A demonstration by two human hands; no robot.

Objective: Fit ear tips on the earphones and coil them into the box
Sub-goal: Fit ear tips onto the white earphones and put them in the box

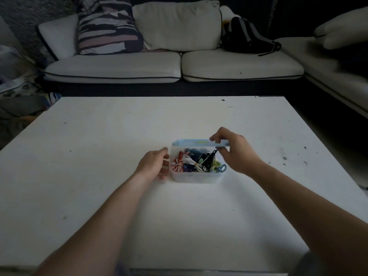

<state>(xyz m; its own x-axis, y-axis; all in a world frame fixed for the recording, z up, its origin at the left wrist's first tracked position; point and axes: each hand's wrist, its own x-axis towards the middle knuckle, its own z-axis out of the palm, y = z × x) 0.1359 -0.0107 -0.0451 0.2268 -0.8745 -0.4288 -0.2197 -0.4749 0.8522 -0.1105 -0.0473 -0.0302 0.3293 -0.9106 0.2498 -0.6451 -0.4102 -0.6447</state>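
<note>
**A:** so where are we at with this one? All we've got is the big white table [99, 156] and the translucent plastic box [196, 177] sitting on it between our two hands.

**B:** barely started, we'd say. Our right hand [237, 154] pinches the thin pale-blue lid [191, 142] at its right edge, thumb on top and fingers underneath. The lid sits tilted, raised on the pinch side, with its opposite end down near the box rim. Our left hand [154, 165] is on the wall across from that pinch. Its fingers look curled round the box's side to steady it, though it's pretty blurry there.

**A:** and the earphones?

**B:** right under the pinched lid, inside the box, in a heap of bundled cords. Just below the right fingertips there's a black earphone bundle [209, 160]. A white cord coil [191, 161] tied round its middle lies further toward the left hand, and a red-and-white striped bundle [178, 165] is closest to the left fingers.

**A:** any ear tips?

**B:** we can't pick any out, it's too small and murky. So our read is that the box is only getting opened. Nothing's out on the table, no tips are fitted, and we've done no coiling of our own. Basically the whole job is left.
</note>
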